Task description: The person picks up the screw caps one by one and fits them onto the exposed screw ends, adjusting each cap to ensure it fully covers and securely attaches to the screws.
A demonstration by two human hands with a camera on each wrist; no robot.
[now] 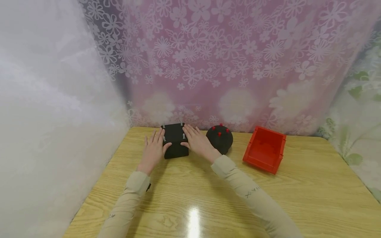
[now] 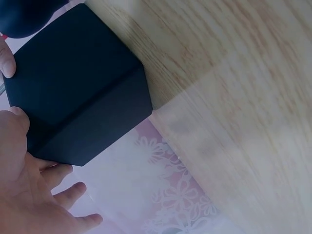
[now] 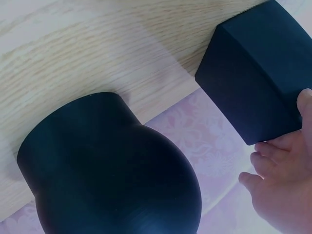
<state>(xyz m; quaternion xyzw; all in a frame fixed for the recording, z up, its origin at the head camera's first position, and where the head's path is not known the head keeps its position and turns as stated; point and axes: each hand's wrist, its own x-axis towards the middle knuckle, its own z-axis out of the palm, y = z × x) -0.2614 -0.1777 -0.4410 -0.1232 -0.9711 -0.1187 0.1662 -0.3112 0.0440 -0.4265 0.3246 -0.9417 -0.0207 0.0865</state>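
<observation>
Bracketing the black box near the far edge of the desk, left grip and right grip lie straight-fingered along its sides, box-wide apart; four grey pegs appear already fitted on top, letting go apparently remains, black dome and red bin standing rightward.

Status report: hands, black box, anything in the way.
Left hand and right hand on opposite sides of black box. Grey pegs on top. Black domed piece close beside right hand, not between.
</observation>
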